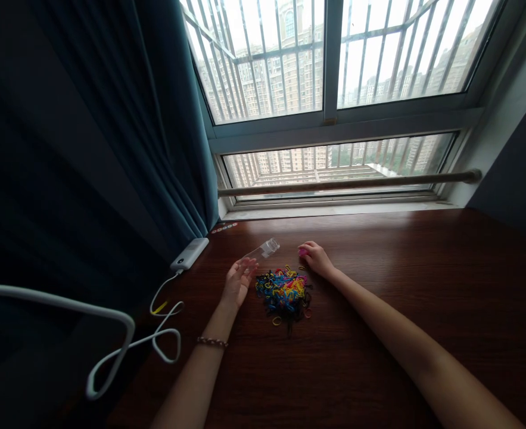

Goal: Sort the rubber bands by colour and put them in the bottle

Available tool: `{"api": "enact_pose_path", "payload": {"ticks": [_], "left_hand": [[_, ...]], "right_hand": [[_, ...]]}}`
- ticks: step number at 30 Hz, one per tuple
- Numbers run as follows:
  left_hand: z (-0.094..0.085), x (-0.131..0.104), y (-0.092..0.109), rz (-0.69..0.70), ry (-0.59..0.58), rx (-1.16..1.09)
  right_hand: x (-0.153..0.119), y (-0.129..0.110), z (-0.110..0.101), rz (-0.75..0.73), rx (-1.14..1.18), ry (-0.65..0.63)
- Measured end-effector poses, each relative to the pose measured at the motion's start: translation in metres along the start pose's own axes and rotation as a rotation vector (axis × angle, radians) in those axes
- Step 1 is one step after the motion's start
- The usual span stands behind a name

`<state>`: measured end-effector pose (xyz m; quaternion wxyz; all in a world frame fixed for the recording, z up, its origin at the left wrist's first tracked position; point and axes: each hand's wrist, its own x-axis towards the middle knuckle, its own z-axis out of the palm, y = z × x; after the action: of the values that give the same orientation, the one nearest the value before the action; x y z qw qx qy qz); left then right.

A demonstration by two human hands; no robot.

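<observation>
A clear plastic bottle lies tilted in my left hand, its mouth end pointing away to the right. The fingers of that hand show around and through the bottle's near end. To the right, my right hand is closed on a small pink cap, partly covered by the fingers, close to the table top. Between and below the two hands is a loose pile of small coloured rubber bands, black, yellow, blue and pink. A few single bands lie around the pile's edges.
The dark red wooden table reaches to the window sill. A white power bank with a white cable sits at the left, beside a blue curtain. A horizontal rail crosses the window.
</observation>
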<state>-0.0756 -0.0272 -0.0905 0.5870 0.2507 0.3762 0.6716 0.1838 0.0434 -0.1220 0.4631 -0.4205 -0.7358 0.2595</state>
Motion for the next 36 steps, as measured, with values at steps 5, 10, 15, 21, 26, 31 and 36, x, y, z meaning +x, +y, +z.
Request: {"api": "enact_pose_path", "payload": {"ticks": [5,10,15,21,26,31,36], "left_hand": [[0.009,-0.006,-0.007,0.101,-0.042,0.104],[0.016,-0.014,-0.01,0.144,-0.077,0.165],[0.015,-0.016,-0.008,0.179,-0.08,0.22],[0.023,-0.023,-0.006,0.224,-0.125,0.26],[0.035,-0.033,-0.003,0.248,-0.173,0.242],[0.03,-0.029,-0.004,0.254,-0.148,0.188],[0.026,-0.025,-0.01,0.247,-0.14,0.186]], "right_hand": [[0.001,-0.019,0.002,0.008,0.184,0.047],[-0.001,-0.046,0.0,-0.04,0.524,-0.069],[-0.005,-0.06,-0.002,-0.14,0.458,-0.045],[-0.008,-0.062,-0.004,-0.035,0.335,0.008],[-0.013,-0.055,-0.002,0.191,0.351,-0.038],[-0.009,-0.066,-0.012,0.115,0.536,-0.077],[-0.008,-0.073,-0.014,0.094,0.521,-0.068]]}}
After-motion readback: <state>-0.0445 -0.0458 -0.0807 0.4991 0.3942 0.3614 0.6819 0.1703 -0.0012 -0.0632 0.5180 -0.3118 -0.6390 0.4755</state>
